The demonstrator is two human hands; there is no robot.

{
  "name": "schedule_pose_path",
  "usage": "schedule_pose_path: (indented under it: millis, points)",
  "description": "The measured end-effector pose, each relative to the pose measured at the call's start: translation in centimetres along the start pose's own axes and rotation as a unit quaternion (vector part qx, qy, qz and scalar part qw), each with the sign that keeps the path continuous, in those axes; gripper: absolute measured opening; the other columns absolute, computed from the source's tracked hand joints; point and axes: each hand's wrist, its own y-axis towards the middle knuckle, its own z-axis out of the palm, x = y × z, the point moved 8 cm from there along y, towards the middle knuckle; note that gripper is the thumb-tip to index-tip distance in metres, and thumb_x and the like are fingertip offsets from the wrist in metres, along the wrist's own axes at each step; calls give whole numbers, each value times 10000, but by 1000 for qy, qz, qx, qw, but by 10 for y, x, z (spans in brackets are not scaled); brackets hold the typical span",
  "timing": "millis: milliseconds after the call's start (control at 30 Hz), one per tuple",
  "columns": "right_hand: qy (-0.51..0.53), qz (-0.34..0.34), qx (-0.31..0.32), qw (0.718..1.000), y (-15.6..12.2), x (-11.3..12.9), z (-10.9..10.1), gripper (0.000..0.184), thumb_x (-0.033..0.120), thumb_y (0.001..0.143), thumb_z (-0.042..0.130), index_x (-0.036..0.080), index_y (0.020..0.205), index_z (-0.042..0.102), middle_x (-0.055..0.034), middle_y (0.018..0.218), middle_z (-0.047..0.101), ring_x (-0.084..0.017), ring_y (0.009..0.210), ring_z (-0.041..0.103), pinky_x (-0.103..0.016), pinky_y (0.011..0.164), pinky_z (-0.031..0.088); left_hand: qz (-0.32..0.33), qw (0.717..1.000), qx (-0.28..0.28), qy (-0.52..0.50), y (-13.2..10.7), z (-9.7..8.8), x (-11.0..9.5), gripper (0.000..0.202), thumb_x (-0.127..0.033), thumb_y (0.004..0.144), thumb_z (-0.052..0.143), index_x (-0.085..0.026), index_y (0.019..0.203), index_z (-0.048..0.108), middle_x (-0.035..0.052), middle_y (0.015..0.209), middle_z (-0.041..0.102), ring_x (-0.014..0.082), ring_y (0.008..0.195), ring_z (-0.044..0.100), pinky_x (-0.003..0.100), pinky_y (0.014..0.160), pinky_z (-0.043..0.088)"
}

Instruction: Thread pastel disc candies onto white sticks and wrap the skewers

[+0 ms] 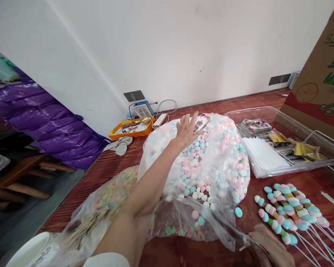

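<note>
Your hands are apart. Your left hand [186, 130], fingers spread, is over the bulging bag [215, 159], just beside a flat printed packet [202, 121]; contact cannot be told. Your right hand [271, 243] is low, near the film's crumpled edge; blurred, grip cannot be told. Bag: thin, glossy, wrinkled plastic, filled with rounded matte candies [190, 167] in pink, blue and white. Right of it, candy skewers [293, 207] lie bunched, on thin white sticks, on the reddish wood-grained bench [100, 178]. Behind them: a rigid clear tray [284, 171].
</note>
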Motion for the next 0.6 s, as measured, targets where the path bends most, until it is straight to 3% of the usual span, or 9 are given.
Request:
schedule_pose_path:
  millis: [67,133,167,233,267,300,400,500,600]
  points:
    - [62,5,30,998,5,0,3,253,126,823,571,270,980,708,-16,738,715,-244,721,714,-335,609,596,7,986,-5,-165,-45,-22,-17,679,-352,804,677,-172,1410,428,173,1444,441,344,1340,397,503,1094,315]
    - [134,8,83,987,9,6,9,208,124,859,522,234,940,678,-22,741,698,-208,688,682,-324,617,569,-25,934,126,-334,-108,-15,-37,522,-364,761,717,-174,1235,611,139,1271,605,316,1176,573,429,974,460]
    - [167,3,116,979,10,14,13,198,125,875,498,221,933,661,-23,736,685,-190,667,660,-318,612,549,-29,890,233,-390,-148,-4,-53,504,-341,715,759,-172,1179,654,130,1224,640,311,1134,606,405,948,481]
    - [217,-26,190,957,9,37,23,199,133,898,457,204,952,635,-24,720,659,-165,633,610,-313,609,504,-8,817,392,-423,-230,11,-81,657,-297,598,845,-212,1217,643,105,1214,666,323,1122,619,405,948,487]
    - [228,-46,224,946,7,52,27,200,131,901,448,197,966,625,-24,717,651,-157,630,588,-314,617,486,5,809,421,-410,-265,15,-88,733,-297,574,861,-237,1262,614,98,1260,648,328,1145,607,410,965,478]
    - [230,-68,254,937,4,65,31,202,125,897,447,190,984,618,-30,734,654,-155,649,577,-319,639,475,12,821,417,-389,-293,17,-90,712,-311,607,844,-253,1275,605,95,1283,637,322,1175,588,414,998,455]
    - [208,-139,282,926,-9,98,36,234,92,871,436,169,1016,603,-62,805,678,-165,725,563,-335,695,450,34,889,346,-298,-354,21,-80,350,-271,839,621,-269,1188,655,77,1188,685,247,1129,606,443,1093,356]
    - [155,-181,281,930,-28,104,45,250,84,851,442,179,1008,611,-47,796,690,-167,737,538,-327,687,414,74,959,220,-163,-385,19,-60,309,-165,888,465,-249,1090,683,69,1054,713,203,1005,620,495,1109,305]
    - [38,-184,287,939,-50,91,61,233,120,866,469,220,986,642,-30,902,708,-182,869,533,-344,758,384,96,991,94,-5,-403,21,-43,282,-169,870,497,-244,1066,685,93,1055,697,237,1001,579,480,991,384]
